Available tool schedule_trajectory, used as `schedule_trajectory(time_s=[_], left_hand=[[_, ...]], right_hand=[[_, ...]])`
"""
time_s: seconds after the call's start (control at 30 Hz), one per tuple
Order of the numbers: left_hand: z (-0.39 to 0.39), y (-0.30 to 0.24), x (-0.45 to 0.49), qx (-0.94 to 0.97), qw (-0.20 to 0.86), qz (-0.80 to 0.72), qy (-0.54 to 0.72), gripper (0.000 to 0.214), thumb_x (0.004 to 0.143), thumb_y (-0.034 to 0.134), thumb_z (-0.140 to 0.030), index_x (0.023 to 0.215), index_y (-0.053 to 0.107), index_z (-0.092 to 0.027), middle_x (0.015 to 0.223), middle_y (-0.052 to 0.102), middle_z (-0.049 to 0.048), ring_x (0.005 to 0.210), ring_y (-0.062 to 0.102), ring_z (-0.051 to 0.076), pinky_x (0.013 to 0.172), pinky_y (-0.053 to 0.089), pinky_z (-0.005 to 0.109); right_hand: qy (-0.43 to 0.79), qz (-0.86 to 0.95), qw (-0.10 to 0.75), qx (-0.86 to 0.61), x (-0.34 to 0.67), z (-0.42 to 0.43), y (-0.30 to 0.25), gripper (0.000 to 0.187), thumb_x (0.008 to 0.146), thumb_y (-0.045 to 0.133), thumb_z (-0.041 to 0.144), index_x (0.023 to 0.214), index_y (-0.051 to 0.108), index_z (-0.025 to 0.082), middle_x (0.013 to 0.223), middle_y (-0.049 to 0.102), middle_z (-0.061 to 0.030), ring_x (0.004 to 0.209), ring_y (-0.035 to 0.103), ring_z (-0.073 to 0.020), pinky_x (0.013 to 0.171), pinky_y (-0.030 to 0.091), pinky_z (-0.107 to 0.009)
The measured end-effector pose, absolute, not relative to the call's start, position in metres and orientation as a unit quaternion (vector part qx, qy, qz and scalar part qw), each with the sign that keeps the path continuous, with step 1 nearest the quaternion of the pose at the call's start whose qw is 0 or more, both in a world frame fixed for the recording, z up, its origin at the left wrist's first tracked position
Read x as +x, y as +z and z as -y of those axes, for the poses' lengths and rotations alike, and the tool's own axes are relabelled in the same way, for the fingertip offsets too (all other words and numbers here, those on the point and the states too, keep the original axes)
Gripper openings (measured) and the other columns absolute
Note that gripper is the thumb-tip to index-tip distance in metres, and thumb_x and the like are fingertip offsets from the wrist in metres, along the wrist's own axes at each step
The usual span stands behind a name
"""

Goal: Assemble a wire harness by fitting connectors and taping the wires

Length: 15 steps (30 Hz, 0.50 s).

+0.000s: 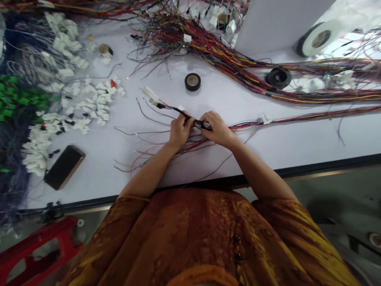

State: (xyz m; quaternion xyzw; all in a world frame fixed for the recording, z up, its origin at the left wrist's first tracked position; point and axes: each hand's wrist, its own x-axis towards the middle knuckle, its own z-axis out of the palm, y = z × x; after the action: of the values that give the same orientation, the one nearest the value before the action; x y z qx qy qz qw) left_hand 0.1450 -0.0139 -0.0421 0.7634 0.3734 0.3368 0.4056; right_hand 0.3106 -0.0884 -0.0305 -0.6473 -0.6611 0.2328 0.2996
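Your left hand [180,129] and right hand [217,128] work just in from the near edge of the white tabletop [143,75]. The fingers of both hands are curled together and clamped on the black-wrapped stretch of a wire harness [196,122], a little apart from each other along it. The harness runs across the middle of the tabletop, with a white connector [150,96] at its far left end and loose thin wires fanning toward the near edge. A roll of black tape [192,82] stands just beyond your hands. To the left lie heaps of white plugs [98,99], green plugs [20,97] and a phone [64,167] near the left edge. A thick mass of colored wires [226,63] sweeps along the far side toward the right edge, past a black ring [278,78] and a white roll [317,38] near the far right corner. Below the near edge, a red stool [38,248] stands on the gray floor [336,190] at the left, and your orange top [190,234] fills the bottom of the view.
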Motion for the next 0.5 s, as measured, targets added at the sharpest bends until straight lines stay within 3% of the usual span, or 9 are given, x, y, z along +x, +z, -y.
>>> schedule_trajectory(time_s=[0.13, 0.27, 0.4, 0.5], left_hand=[[0.01, -0.043, 0.145, 0.744, 0.448, -0.371, 0.329, 0.023, 0.092, 0.061, -0.041, 0.083, 0.061, -0.019, 0.064, 0.063, -0.0022, 0.055, 0.059, 0.01, 0.056, 0.047, 0.021], [0.006, -0.045, 0.14, 0.715, 0.553, -0.336, 0.266, 0.026, 0.083, 0.07, -0.037, 0.098, 0.065, -0.017, 0.08, 0.07, 0.0009, 0.053, 0.059, 0.008, 0.053, 0.047, 0.021], [0.005, -0.049, 0.14, 0.685, 0.605, -0.322, 0.246, 0.022, 0.084, 0.069, -0.038, 0.088, 0.063, -0.017, 0.058, 0.06, -0.0028, 0.048, 0.055, 0.009, 0.049, 0.044, 0.021], [0.007, -0.049, 0.142, 0.667, 0.623, -0.315, 0.26, 0.027, 0.079, 0.075, -0.04, 0.081, 0.06, -0.018, 0.059, 0.06, -0.003, 0.05, 0.055, 0.009, 0.051, 0.045, 0.022]], right_hand=[[0.224, 0.649, 0.302, -0.662, 0.31, 0.096, -0.03, 0.016, 0.076, 0.061, 0.015, 0.091, 0.055, 0.02, 0.094, 0.057, -0.0086, 0.091, 0.051, -0.0243, 0.087, 0.043, -0.04], [0.228, 0.63, 0.327, -0.666, 0.309, 0.096, -0.037, 0.007, 0.081, 0.059, 0.02, 0.085, 0.053, 0.021, 0.088, 0.056, -0.0071, 0.087, 0.051, -0.0228, 0.085, 0.043, -0.039], [0.221, 0.616, 0.351, -0.67, 0.305, 0.096, -0.043, 0.012, 0.08, 0.059, 0.018, 0.091, 0.054, 0.021, 0.092, 0.058, -0.0072, 0.09, 0.053, -0.023, 0.087, 0.044, -0.04], [0.211, 0.623, 0.336, -0.675, 0.303, 0.096, -0.043, 0.01, 0.08, 0.059, 0.018, 0.089, 0.056, 0.021, 0.092, 0.058, -0.0079, 0.092, 0.053, -0.0241, 0.088, 0.045, -0.04]])
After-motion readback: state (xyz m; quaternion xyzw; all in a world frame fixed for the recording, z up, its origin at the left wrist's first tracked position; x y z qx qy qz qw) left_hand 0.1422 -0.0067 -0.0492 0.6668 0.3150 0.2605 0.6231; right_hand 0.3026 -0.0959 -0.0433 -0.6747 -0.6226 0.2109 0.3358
